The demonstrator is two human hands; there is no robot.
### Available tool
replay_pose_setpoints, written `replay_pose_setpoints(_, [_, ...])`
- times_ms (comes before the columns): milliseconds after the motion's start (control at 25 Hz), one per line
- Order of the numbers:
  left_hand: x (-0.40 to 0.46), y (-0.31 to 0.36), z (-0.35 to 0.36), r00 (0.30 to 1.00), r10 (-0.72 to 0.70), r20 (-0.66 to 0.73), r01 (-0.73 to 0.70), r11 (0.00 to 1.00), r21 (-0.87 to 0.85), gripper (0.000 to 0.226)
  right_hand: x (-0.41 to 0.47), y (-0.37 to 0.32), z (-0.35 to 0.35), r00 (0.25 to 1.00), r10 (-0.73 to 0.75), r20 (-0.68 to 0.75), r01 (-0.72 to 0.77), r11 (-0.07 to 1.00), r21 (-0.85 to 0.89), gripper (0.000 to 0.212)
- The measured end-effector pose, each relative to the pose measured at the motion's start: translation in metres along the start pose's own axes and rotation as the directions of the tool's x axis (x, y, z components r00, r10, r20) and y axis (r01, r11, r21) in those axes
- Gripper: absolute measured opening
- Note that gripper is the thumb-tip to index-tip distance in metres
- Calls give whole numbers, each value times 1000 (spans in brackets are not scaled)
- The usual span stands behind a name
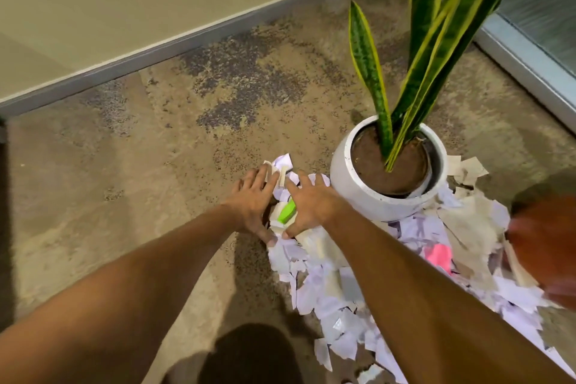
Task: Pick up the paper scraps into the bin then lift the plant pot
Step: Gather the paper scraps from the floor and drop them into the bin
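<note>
Most of the view is speckled brown carpet [156, 165], bounded by a beige wall [124, 3] from nine to twelve o'clock and a glass panel [542, 25] at two. Scraps [336, 290] of white and lilac paper spread from centre toward five o'clock, reaching around the near side of the pot [374, 196]. That white pot stands upright at three o'clock, filled with soil and a tall striped plant [436, 40]. Both arms reach in from six o'clock. Left hand [254, 203] and right hand [311, 206] lie palms-down on the scraps just left of the pot, fingers spread wide, cupping a small heap with a green piece [69, 212] between them; neither grips anything. A pink scrap [439, 254] lies at four o'clock.
</note>
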State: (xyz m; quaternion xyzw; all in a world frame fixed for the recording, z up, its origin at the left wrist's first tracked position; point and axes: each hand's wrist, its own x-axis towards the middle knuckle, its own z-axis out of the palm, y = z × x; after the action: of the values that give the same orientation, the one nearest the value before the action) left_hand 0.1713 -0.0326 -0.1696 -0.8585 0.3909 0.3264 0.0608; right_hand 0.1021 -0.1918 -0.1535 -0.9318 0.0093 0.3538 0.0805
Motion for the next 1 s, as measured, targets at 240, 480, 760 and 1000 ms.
replay_pose_setpoints(240, [29, 2, -7, 994, 74, 76, -81, 993, 88, 153, -14, 4, 7, 993, -119, 7, 119, 980, -163, 107])
replay_pose_setpoints(480, [24, 28, -16, 980, 198, -16, -189, 957, 217, 125, -62, 19, 4, 975, -223, 0, 212, 928, -307, 85])
replay_pose_setpoints(760, [23, 39, -31, 992, 21, 124, -45, 979, 198, 123, -104, 47, 19, 971, -152, -186, 72, 923, -378, 27])
replay_pose_setpoints(1000, [21, 81, -25, 962, 184, 202, -203, 976, 77, 123, -136, 75, 38, 977, -14, -214, -26, 983, -183, 31])
